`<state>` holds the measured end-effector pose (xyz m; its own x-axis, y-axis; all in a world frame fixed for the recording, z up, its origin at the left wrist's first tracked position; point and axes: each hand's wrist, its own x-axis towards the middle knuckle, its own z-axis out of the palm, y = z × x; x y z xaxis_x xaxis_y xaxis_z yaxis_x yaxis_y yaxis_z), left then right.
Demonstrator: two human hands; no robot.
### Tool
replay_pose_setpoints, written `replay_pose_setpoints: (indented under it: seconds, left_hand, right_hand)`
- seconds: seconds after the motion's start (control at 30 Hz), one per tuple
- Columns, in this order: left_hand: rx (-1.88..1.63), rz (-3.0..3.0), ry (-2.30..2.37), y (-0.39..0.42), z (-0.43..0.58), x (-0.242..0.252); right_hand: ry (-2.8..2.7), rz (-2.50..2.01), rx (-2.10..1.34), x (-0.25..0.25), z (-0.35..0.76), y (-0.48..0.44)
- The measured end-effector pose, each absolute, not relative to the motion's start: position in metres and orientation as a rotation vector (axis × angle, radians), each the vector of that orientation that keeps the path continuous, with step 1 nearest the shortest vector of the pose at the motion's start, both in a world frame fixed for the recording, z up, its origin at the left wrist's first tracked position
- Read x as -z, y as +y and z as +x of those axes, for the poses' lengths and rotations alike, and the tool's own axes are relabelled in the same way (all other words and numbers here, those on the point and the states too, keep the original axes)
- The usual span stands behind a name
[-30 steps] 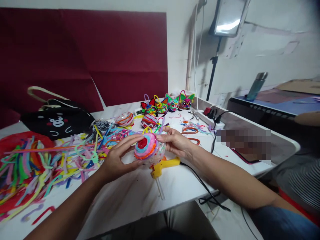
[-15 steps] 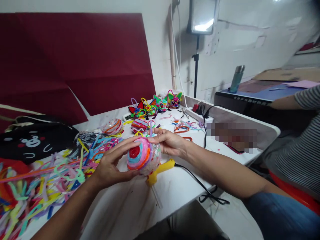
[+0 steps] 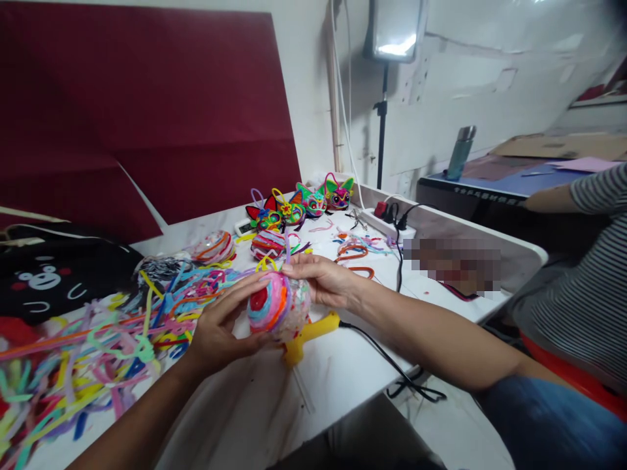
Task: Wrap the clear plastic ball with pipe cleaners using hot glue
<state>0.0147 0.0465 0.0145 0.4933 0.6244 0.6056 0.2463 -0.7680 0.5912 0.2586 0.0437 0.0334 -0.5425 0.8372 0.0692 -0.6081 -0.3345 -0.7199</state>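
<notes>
My left hand (image 3: pixel 220 326) is curved around a clear ball (image 3: pixel 267 305), thumb below and fingers on top. Rings of red, blue, pink and orange pipe cleaner cover the ball's left side; its right side is bare and see-through. At the upper right of the ball, my right hand (image 3: pixel 321 277) pinches a purple pipe cleaner (image 3: pixel 288 250), whose free end sticks up above the fingers. Just under the ball, a yellow glue gun (image 3: pixel 318 328) lies on the white table (image 3: pixel 235 411), a clear glue stick (image 3: pixel 302 390) jutting from it toward me.
Loose pipe cleaners (image 3: pixel 108 359) are heaped at left beside a black bag (image 3: pixel 63 281). Behind the hands sit two wrapped balls and several finished animal heads (image 3: pixel 313 202). A power strip (image 3: pixel 386 223) stands farther right. Another person's striped sleeve (image 3: pixel 597 192) shows at right.
Both hands keep their hold on the ball and the purple pipe cleaner. The whole view has shifted slightly; otherwise little differs.
</notes>
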Motion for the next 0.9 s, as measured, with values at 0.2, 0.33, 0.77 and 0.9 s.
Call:
replay_pose_setpoints:
  seconds: [0.2,0.33,0.77,0.9]
  left_hand:
    - [-1.183,2.007,0.781,0.041,0.017,-0.008]
    - [-1.15,1.838,0.879,0.032,0.024,-0.011]
    - [-1.063,1.78,0.951,0.024,0.034,-0.017]
    - [-1.04,1.767,0.966,0.021,0.038,-0.023]
  right_hand:
    - [-0.87,-0.419,-1.968,-0.035,0.255,0.038]
    - [-0.84,-0.472,-1.944,-0.034,0.255,0.035]
    - [-0.953,-0.625,-1.819,-0.035,0.245,0.015]
    - [-0.93,-0.609,-1.793,-0.033,0.244,0.017]
